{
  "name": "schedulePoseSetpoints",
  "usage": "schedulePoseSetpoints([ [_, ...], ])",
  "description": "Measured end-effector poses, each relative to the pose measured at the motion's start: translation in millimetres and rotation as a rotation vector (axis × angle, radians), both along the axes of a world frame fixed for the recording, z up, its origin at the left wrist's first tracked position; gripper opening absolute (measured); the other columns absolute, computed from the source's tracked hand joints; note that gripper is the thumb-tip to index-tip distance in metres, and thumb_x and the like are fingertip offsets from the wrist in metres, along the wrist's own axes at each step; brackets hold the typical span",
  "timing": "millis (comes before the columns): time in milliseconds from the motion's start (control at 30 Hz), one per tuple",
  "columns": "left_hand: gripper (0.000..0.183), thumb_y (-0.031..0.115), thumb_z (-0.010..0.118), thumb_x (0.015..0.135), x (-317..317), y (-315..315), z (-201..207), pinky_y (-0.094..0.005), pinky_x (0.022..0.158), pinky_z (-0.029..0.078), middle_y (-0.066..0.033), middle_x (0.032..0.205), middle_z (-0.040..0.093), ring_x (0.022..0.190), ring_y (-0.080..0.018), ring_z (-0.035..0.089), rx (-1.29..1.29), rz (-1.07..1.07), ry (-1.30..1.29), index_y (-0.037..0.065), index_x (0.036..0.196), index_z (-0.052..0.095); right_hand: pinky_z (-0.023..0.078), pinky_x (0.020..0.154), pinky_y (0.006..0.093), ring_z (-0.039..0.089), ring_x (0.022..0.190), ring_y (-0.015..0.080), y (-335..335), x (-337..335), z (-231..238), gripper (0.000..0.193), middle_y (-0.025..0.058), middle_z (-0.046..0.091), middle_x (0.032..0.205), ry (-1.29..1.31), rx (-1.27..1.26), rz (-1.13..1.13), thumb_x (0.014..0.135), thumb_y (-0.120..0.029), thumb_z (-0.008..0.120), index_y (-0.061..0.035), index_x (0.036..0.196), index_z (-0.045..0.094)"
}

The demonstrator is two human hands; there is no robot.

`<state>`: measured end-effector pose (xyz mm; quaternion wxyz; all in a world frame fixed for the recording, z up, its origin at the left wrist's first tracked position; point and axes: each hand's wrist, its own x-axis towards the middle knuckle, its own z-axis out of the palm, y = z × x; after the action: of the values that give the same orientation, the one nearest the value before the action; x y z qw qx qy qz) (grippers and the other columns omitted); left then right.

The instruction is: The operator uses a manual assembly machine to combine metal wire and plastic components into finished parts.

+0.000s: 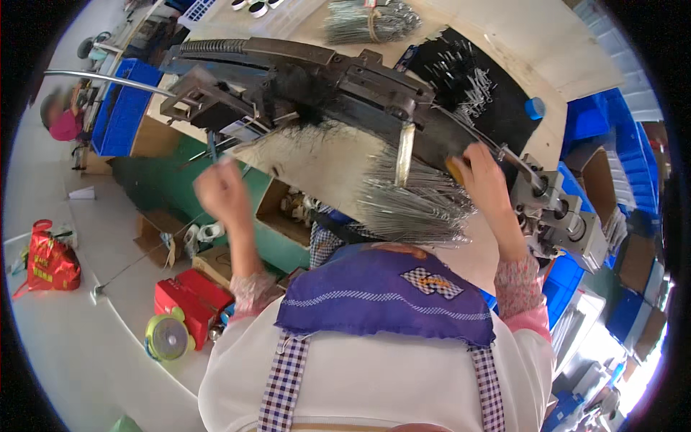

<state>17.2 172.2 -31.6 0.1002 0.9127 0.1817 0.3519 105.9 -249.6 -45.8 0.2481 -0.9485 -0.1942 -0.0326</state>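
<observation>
A long dark metal bench machine [309, 79] spans the worktable in front of me. My left hand [223, 191], blurred by motion, is closed below its left end, by the lower end of a thin blue bar [212, 146]; what it grips is hidden. My right hand [486, 183] is bent with fingers together at the machine's right part. A small orange-yellow piece [455, 171] shows at its thumb, too small to name. Between my hands, near my apron, lies a heap of thin metal wires [414, 205]. A shiny metal strip [404, 155] hangs from the machine above them.
Loose wire pieces [475, 90] lie on a black mat behind the machine, near a blue cap [534, 109]. A tied wire bundle [374, 21] is at the back. Metal cylinder fittings [568, 219] stand right of my hand. An open drawer [281, 216] sits under the table.
</observation>
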Motion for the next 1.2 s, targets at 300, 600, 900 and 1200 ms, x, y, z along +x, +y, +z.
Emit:
schedulePoseSetpoints([
  [300, 0.034, 0.029, 0.057, 0.093, 10.8, -61.4, -11.7, -0.0336, 0.079, 0.047, -0.0158, 0.098, 0.062, 0.087, -0.0228, 0.060, -0.303, -0.146, -0.031, 0.000, 0.109, 0.062, 0.044, 0.063, 0.0316, 0.053, 0.067, 0.0244, 29.2, 6.1, 134.2, 0.010, 0.0134, 0.054, 0.078, -0.232, 0.299, 0.020, 0.086, -0.004, 0.062, 0.0008, 0.086, 0.054],
  [600, 0.039, 0.037, 0.054, 0.096, 79.3, -55.7, -20.6, -0.0229, 0.041, 0.029, 0.0001, 0.065, 0.056, 0.046, -0.0054, 0.041, -1.670, -0.319, 0.215, 0.000, 0.097, 0.065, 0.040, 0.069, 0.0197, 0.050, 0.080, 0.0052, -25.4, -49.1, 113.4, 0.010, 0.0020, 0.057, 0.087, 0.132, 0.697, -0.274, 0.094, -0.009, 0.057, -0.0002, 0.098, 0.058],
  [900, 0.025, 0.027, 0.047, 0.101, 55.6, -194.1, 40.9, -0.0195, 0.039, 0.023, 0.0049, 0.062, 0.043, 0.046, -0.0022, 0.034, -1.366, -0.952, 0.034, 0.005, 0.095, 0.058, 0.041, 0.073, 0.0191, 0.051, 0.083, 0.0053, -55.4, -44.3, 133.0, 0.011, 0.0024, 0.060, 0.089, 0.119, 0.840, -0.314, 0.094, -0.008, 0.056, 0.0018, 0.099, 0.059],
  [1200, 0.024, 0.024, 0.052, 0.098, 98.5, -270.1, 34.0, -0.0208, 0.038, 0.023, 0.0057, 0.060, 0.038, 0.045, -0.0039, 0.033, -2.066, -0.828, 0.649, 0.005, 0.085, 0.053, 0.044, 0.061, 0.0234, 0.051, 0.065, 0.0054, -44.6, -29.1, 132.6, 0.014, 0.0039, 0.060, 0.069, 0.057, 0.629, -0.307, 0.091, -0.015, 0.063, -0.0009, 0.088, 0.062],
])
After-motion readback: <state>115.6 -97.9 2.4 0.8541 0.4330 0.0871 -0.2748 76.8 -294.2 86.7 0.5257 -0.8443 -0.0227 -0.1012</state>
